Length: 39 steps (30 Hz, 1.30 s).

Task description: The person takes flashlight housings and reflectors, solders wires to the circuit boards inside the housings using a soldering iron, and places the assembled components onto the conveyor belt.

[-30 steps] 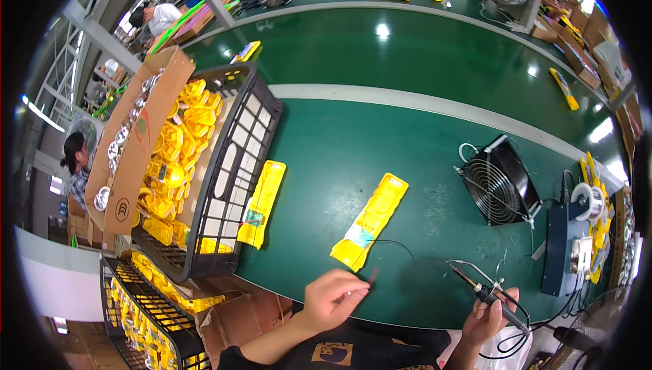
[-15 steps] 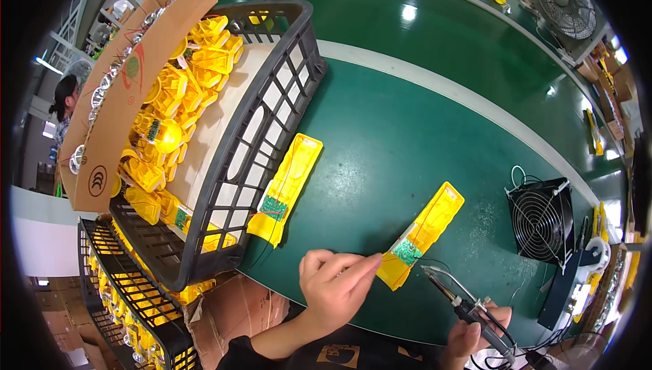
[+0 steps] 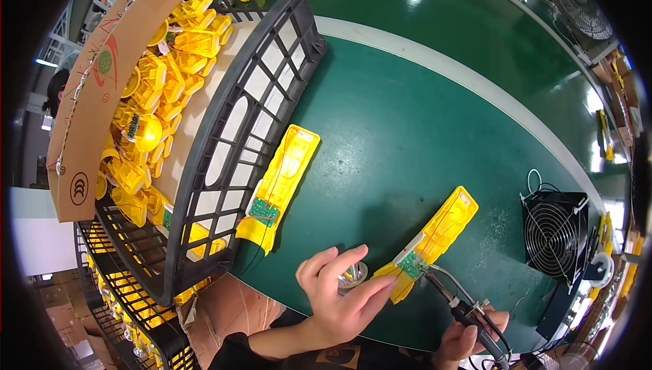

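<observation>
My right hand (image 3: 468, 336) grips a soldering iron (image 3: 467, 310) with a thin metal tube along it. Its tip meets the green circuit board (image 3: 411, 265) in a long yellow plastic housing (image 3: 445, 224), which lies slantwise on the green table. Fingers apart, my left hand (image 3: 339, 302) has its thumb tip at the housing's near end, beside the board. A shiny reflector cup (image 3: 353, 275) shows between the thumb and raised index finger. Whether the hand touches the cup, or the thumb presses a thin wire, I cannot tell.
A second yellow housing (image 3: 288, 159) with a board and wires lies beside the black crate (image 3: 234, 139). Heaped yellow parts (image 3: 159, 91) and a cardboard strip (image 3: 102, 78) fill the crate's left. A black square fan (image 3: 555, 234) stands at right, near cables.
The iron's tip has moved left onto the board. My left hand has come down slightly and its fingers have spread, with the reflector cup now showing. The whole view has shifted a little.
</observation>
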Motion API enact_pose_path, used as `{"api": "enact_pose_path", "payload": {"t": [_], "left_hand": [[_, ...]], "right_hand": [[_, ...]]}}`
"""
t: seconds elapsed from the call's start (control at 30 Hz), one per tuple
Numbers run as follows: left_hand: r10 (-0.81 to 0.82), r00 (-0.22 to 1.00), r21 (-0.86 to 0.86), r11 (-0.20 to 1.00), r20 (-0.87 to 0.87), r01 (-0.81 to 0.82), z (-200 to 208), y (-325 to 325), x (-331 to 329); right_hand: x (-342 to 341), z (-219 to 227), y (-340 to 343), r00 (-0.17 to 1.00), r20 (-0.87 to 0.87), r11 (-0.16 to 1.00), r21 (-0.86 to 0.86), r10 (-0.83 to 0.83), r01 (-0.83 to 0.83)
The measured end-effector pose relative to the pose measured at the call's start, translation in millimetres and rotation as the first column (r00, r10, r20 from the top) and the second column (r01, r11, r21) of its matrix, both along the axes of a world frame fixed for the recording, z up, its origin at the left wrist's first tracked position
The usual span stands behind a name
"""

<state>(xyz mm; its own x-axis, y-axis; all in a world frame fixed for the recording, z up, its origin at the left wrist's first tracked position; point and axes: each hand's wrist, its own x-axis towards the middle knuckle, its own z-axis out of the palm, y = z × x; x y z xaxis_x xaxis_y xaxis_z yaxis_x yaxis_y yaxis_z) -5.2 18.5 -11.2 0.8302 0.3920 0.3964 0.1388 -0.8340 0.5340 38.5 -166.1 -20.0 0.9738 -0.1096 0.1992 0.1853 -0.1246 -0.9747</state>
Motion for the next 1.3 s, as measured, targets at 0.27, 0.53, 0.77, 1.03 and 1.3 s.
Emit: {"api": "enact_pose_path", "payload": {"t": [0.27,0.53,0.77,1.03,1.3], "left_hand": [[0.014,1.000,-0.035,0.999,-0.014,-0.015,-1.7,-2.9,4.9],[0.018,1.000,-0.073,0.997,-0.026,-0.019,-3.1,-2.3,7.4],[0.028,1.000,-0.086,0.996,0.006,-0.028,-5.1,-3.2,8.3],[0.025,1.000,-0.086,0.996,0.014,-0.023,-5.8,-2.6,8.9],[0.006,1.000,-0.061,0.998,0.006,-0.006,-0.8,0.2,5.3]], "right_hand": [[2.2,10.1,8.4,0.994,-0.090,0.998,-0.018,0.065,-0.067],[2.7,9.6,10.5,0.992,-0.099,0.996,-0.023,0.080,-0.082],[2.7,6.8,9.4,0.997,-0.051,0.997,-0.041,0.066,-0.068],[0.7,7.6,7.5,0.998,-0.061,0.998,-0.068,0.012,-0.016],[3.1,-15.9,-14.3,0.983,0.183,0.997,0.070,-0.006,-0.007]]}}
